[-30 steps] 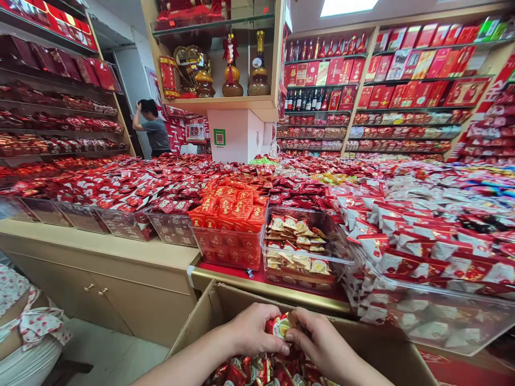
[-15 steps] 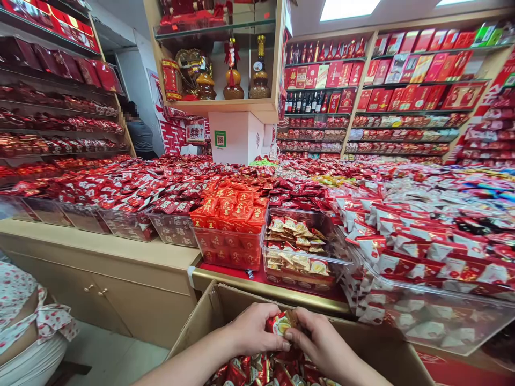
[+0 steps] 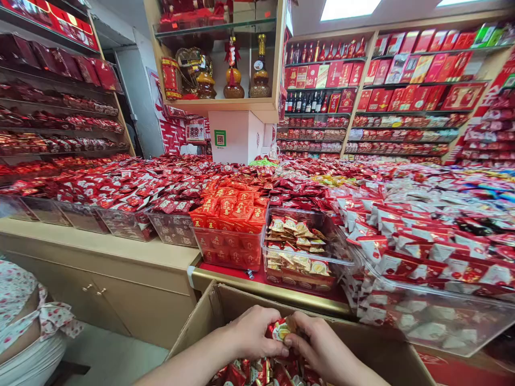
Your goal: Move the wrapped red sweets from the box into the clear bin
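Note:
My left hand (image 3: 251,335) and my right hand (image 3: 319,343) meet over an open cardboard box (image 3: 201,327) at the bottom of the view. Both are closed on a bunch of small red and gold sweet packets (image 3: 281,328) pinched between them. More of the same red packets (image 3: 257,372) lie loose in the box under my hands. Just beyond the box stands a clear bin (image 3: 344,262) about half full of similar gold and red packets, on the counter's front edge.
Clear bins heaped with red wrapped sweets (image 3: 231,212) cover the long wooden counter (image 3: 100,252). Shelves of red gift boxes and bottles (image 3: 322,99) line the walls. A person in floral cloth (image 3: 24,316) is at the lower left.
My hands have sunk slightly lower over the box, still closed on the packets. The person at the far left doorway has gone out of view.

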